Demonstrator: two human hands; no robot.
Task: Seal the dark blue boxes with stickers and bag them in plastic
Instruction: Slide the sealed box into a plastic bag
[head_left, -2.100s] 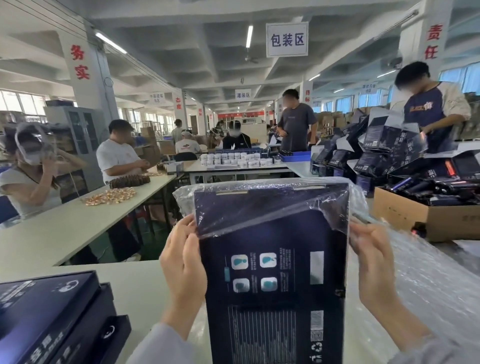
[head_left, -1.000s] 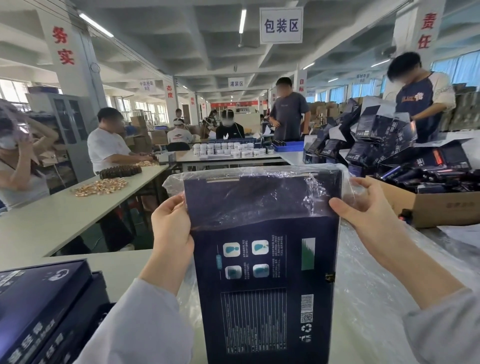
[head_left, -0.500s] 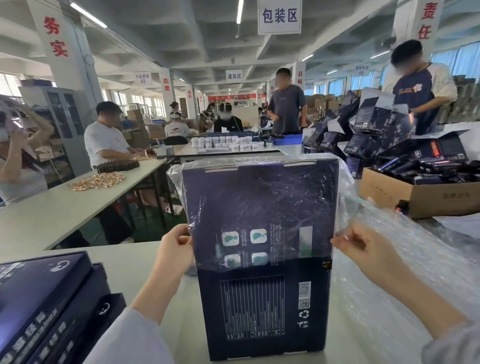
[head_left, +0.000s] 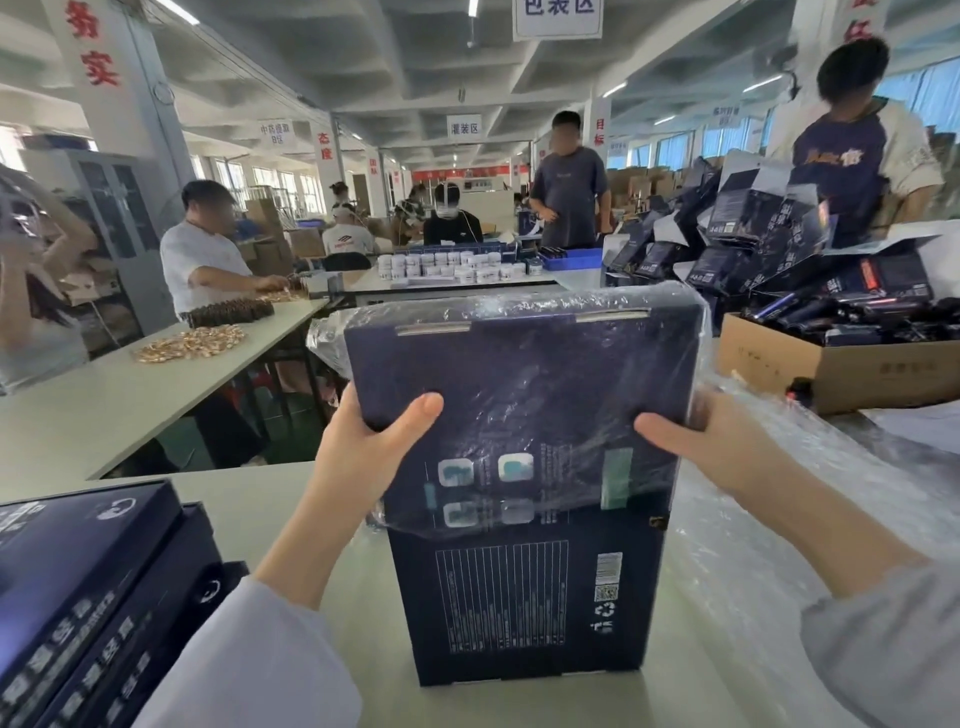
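Note:
A dark blue box stands upright on the white table, its printed back facing me. A clear plastic bag covers its upper half, down to about the middle. My left hand grips the box's left edge through the bag, thumb on the face. My right hand grips the right edge the same way. A stack of more dark blue boxes lies at the lower left.
A pile of clear plastic bags lies on the table to the right. Behind it stands a cardboard carton full of dark items, with a heap of small dark boxes beyond. Several people work at tables on the left and ahead.
The bag has slid from the box's top edge down to its middle. Both hands moved from pinching the bag's edges to gripping the box's sides. The box now stands on the table.

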